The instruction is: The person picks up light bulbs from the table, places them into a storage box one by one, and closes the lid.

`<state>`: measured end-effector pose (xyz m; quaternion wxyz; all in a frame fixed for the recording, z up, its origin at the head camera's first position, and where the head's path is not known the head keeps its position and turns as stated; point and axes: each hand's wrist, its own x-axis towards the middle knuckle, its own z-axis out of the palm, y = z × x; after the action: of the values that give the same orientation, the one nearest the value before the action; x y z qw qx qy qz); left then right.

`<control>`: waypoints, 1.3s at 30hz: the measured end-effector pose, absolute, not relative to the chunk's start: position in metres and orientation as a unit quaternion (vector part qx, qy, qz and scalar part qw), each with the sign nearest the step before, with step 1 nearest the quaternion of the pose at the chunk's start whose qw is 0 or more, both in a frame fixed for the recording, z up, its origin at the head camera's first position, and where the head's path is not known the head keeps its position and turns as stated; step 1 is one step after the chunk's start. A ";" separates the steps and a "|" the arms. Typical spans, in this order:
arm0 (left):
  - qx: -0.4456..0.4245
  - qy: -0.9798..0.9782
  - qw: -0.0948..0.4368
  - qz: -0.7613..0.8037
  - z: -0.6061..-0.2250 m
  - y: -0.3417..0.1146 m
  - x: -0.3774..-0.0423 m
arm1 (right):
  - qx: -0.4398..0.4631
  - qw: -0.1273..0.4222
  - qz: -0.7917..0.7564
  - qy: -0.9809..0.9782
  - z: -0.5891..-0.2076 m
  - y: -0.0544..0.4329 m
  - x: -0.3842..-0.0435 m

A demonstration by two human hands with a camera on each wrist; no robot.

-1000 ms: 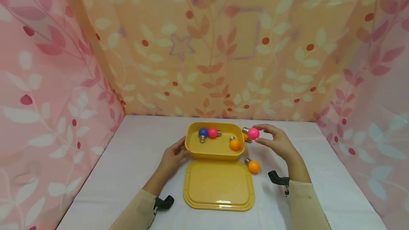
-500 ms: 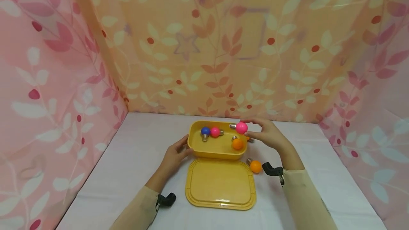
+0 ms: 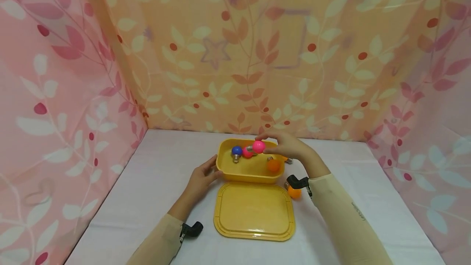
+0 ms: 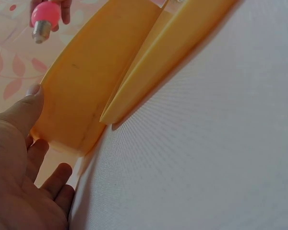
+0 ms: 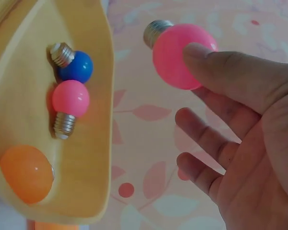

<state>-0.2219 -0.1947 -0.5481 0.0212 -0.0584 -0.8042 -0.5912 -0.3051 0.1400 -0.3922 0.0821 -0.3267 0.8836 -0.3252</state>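
My right hand (image 3: 287, 145) pinches a pink light bulb (image 3: 259, 147) between thumb and fingers, over the yellow plastic box (image 3: 250, 177). In the right wrist view its silver screw base (image 5: 156, 32) points away from the palm. Inside the box lie a blue bulb (image 5: 77, 68), a second pink bulb (image 5: 71, 98) and an orange bulb (image 5: 27, 173). My left hand (image 3: 200, 180) touches the box's left end, its thumb (image 4: 26, 110) against the wall and its other fingers loosely spread beside it.
A yellow lid (image 3: 254, 212) lies flat in front of the box on the white tabletop. Just right of the lid is an orange bulb (image 3: 294, 192), partly behind the right wrist camera (image 3: 297, 182). Another orange bulb (image 3: 285, 159) shows beside the box's right end. Floral cloth (image 3: 235, 52) walls the table.
My right hand has carried the pink bulb leftward from beyond the box's right edge to over its middle. The left hand stays at the box's left end.
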 end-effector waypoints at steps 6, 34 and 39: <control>-0.056 -0.806 0.022 -0.589 -0.550 -0.198 -0.222 | -0.342 0.106 -0.282 0.890 -0.398 0.118 -0.320; -0.061 -0.805 0.017 -0.590 -0.545 -0.195 -0.223 | -0.411 0.211 -0.261 0.848 -0.428 0.054 -0.338; -0.054 -0.805 0.014 -0.591 -0.546 -0.194 -0.222 | -0.387 0.250 -0.260 0.849 -0.437 0.047 -0.339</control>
<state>-0.2224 -0.1944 -0.5456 0.0140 -0.0539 -0.8051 -0.5906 -0.3389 0.0470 -0.4373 0.2499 -0.3867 0.8487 -0.2603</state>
